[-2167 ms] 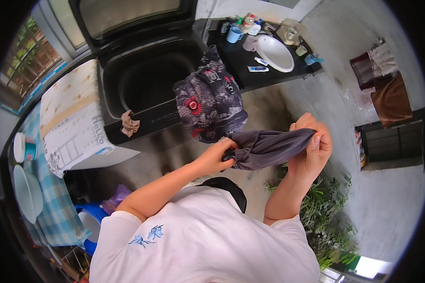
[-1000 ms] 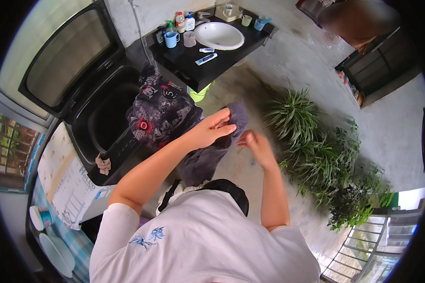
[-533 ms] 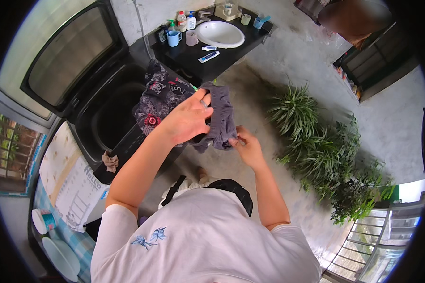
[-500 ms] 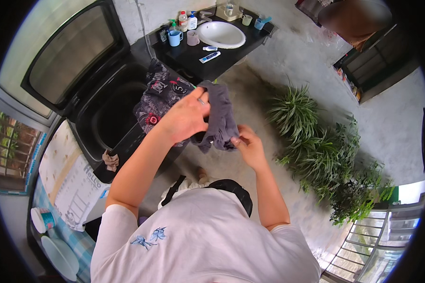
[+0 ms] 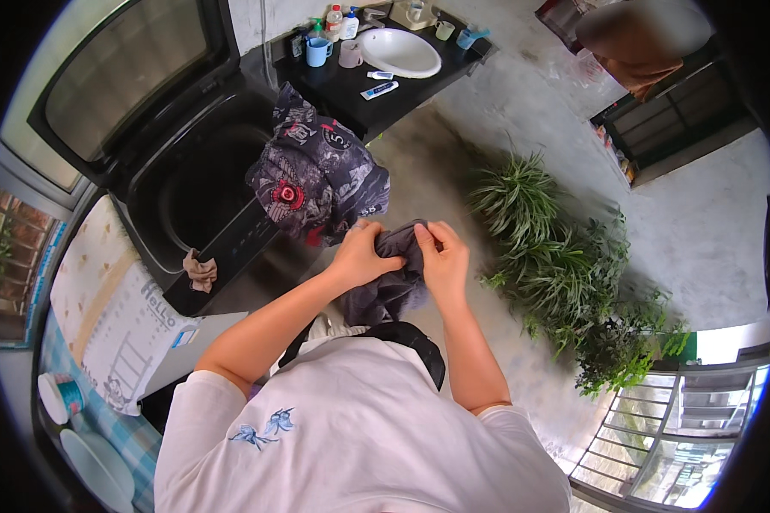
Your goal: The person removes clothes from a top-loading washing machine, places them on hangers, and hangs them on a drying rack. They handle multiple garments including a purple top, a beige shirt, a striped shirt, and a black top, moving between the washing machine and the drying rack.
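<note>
A dark garment, which looks like a pair of elastic-waisted shorts, hangs in front of me with white, grey and red prints on it. Its plain grey part is bunched close to my body. My left hand is closed on the grey cloth, thumb pointing inward. Opposite it, my right hand pinches the same cloth between thumb and fingers. The patterned part spreads beyond my hands, beside the black washing machine. How the legs lie is hidden in the folds.
The machine's lid stands raised at left, and a crumpled beige cloth lies on its front edge. Beyond is a black counter with a white basin, mugs, bottles and tubes. Leafy plants grow at right.
Both hands have come down nearer my body with the grey waistband. My left hand has left the waistband's opening and now grips bunched cloth. The patterned part has spread out wider to the right.
</note>
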A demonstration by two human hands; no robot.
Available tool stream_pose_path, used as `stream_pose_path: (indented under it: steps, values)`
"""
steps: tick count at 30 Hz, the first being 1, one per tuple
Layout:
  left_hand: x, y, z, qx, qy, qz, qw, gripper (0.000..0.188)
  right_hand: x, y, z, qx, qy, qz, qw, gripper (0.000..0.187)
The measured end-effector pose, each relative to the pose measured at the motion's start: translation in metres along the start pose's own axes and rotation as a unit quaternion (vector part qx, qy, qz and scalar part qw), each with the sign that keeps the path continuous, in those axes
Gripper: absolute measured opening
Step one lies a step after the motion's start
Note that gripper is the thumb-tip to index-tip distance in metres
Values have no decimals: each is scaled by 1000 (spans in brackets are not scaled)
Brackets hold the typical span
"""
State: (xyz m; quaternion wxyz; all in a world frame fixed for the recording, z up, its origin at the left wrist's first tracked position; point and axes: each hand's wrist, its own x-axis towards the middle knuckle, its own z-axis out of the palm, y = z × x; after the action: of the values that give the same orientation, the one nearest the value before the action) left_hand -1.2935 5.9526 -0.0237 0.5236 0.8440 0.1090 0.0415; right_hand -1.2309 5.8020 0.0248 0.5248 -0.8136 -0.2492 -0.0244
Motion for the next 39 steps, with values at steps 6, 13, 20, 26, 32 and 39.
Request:
stream_pose_path:
  steps: [6, 13, 20, 26, 32, 39]
  values:
    - [-14, -13, -31, 5, -77, -46, 996, 38, -12, 14, -13, 357, -72, 252, 896, 19]
    - [-11, -42, -33, -395, -84, -156, 901, 29, -14, 10, 11, -17, -143, 170, 975, 32]
    - [3, -23, -7, -557, -36, -161, 814, 37, -18, 62, 18, -15, -89, 119, 989, 15]
    - [10, 11, 13, -10, -37, -11, 999, 38, 1, 84, -22, 403, -83, 351, 841, 23]
    - [22, 18, 42, 76, 44, -20, 996, 26, 5, 94, -38, 400, -95, 280, 867, 25]
    - [38, -12, 80, -235, 80, -37, 968, 20, -5, 92, -35, -77, -70, 116, 988, 41]
